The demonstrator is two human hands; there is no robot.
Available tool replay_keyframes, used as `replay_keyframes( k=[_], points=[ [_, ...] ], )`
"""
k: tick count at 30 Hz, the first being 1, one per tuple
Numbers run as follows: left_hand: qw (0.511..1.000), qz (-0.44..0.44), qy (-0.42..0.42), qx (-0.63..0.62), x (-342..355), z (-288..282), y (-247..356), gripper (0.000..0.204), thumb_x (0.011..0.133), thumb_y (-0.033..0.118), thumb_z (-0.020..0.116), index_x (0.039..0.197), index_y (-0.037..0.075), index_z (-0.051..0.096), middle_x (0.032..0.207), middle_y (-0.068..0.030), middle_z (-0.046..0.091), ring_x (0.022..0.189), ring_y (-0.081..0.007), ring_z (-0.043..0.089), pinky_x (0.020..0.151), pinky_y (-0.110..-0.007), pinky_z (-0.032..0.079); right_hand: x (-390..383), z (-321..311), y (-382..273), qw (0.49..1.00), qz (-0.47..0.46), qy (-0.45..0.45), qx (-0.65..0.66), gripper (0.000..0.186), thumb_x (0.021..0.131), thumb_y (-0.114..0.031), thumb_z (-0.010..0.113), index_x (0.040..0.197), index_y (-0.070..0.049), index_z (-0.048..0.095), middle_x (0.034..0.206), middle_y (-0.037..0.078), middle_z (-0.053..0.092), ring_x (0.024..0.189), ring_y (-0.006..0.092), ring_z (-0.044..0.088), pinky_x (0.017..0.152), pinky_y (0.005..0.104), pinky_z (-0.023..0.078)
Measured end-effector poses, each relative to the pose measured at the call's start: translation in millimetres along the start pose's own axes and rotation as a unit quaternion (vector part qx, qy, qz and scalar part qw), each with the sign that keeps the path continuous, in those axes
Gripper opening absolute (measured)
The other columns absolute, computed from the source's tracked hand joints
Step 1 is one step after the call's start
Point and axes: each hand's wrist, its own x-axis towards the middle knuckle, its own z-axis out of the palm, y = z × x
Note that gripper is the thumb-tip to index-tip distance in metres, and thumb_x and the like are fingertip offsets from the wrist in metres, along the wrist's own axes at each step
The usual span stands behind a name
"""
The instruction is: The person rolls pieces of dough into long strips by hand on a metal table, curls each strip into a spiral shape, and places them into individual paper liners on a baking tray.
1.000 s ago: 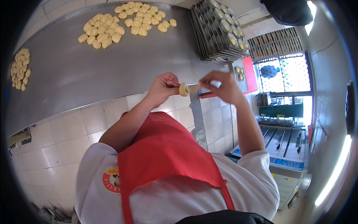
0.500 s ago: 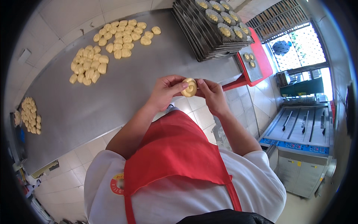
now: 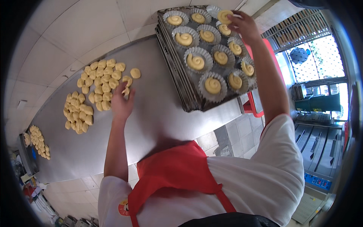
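Note:
My right hand [image 3: 244, 25] pinches a coiled dough roll [image 3: 225, 16] over the far right part of the top baking tray. Close beside that roll is a fluted paper cup [image 3: 214, 11] with no dough seen in it. Several other cups on the tray each hold a dough coil [image 3: 212, 86]. On the steel table, my left hand [image 3: 122, 104] reaches to the near right edge of a group of smooth dough pieces [image 3: 102, 81]. Its thumb and fingers are apart, with a dough piece [image 3: 127, 90] at the fingertips, partly covered.
The baking trays [image 3: 191, 106] are stacked on the steel table [image 3: 151, 113]. Another dough cluster [image 3: 41, 140] lies at the far left. A red stand [image 3: 252, 106] is beside the stack. A metal appliance with a blue panel [image 3: 317, 181] stands at the right.
My hands have parted. The right carried the coiled dough from in front of my apron to the trays; the left went out to the dough pieces. The view has shifted toward the trays.

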Motion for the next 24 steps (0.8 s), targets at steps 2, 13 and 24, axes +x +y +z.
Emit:
replay_keyframes(
  k=[2, 13, 24],
  points=[
    [0.992, 0.052, -0.002, 0.115, -6.7, 0.2, -29.4, 0.051, 0.095, 0.015, 0.078, 0.141, 0.002, 0.063, 0.141, -0.0206, 0.066, 0.125, -0.0437, 0.066, 0.106, -0.048, 0.055, 76.8, -17.2, 18.8, 0.996, 0.027, -0.035, -0.080, 0.049, 0.098, -0.022, 0.081, 0.135, 0.005, 0.066, 0.113, 0.012, 0.075, 0.095, 0.0170, 0.074, 0.085, 0.0327, 0.065],
    [0.998, 0.048, -0.002, -0.033, 7.1, 32.3, 24.1, 0.043, 0.094, 0.005, 0.075, 0.136, 0.003, 0.067, 0.133, -0.0191, 0.069, 0.119, -0.0349, 0.069, 0.100, -0.044, 0.057, 123.3, 0.0, 36.6, 0.809, -0.088, 0.046, -0.580, 0.041, 0.101, -0.038, 0.063, 0.130, -0.012, 0.077, 0.118, 0.020, 0.079, 0.107, 0.0373, 0.076, 0.094, 0.0497, 0.060],
    [0.955, 0.010, -0.175, -0.238, 10.6, 83.2, 165.1, 0.029, 0.102, 0.016, 0.075, 0.125, 0.001, 0.067, 0.094, -0.0007, 0.067, 0.083, -0.0095, 0.062, 0.076, -0.027, 0.052, -25.8, -128.5, 91.5, 0.953, 0.250, -0.103, -0.135, 0.043, 0.109, -0.033, 0.062, 0.138, -0.002, 0.068, 0.117, 0.007, 0.074, 0.102, 0.0172, 0.070, 0.089, 0.0320, 0.056]
  ],
)
